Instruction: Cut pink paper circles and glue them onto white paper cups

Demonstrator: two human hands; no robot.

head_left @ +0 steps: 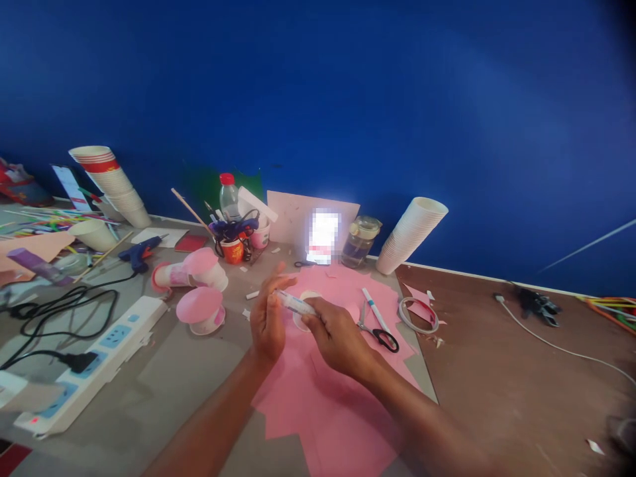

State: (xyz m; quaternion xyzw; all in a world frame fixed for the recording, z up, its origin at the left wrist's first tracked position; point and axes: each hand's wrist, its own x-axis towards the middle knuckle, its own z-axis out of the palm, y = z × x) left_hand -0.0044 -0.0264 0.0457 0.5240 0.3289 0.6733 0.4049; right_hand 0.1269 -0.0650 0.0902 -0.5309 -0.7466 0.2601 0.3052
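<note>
My right hand [338, 331] grips a slim white tube with bluish print [297, 303], pinched near its right end. Whether it is a glue tube or a marker I cannot tell. My left hand [269, 318] is raised beside the tube's other end, its fingers stretched out and the thumb up close to the tip. Partly hidden behind the tube and my right hand is a round white paper piece or cup [304, 320]. Pink paper sheets [342, 411] spread under both hands. Scissors with black handles [380, 336] and a white marker [376, 308] lie on the paper at right.
Pink-and-white paper cup pieces [201, 308] stand left of my hands. A power strip [99, 361], cables and a blue glue gun [142, 253] lie farther left. A lit phone [322, 235], glass jar [362, 240], stacked cups [411, 235] and tape roll [418, 315] surround the paper.
</note>
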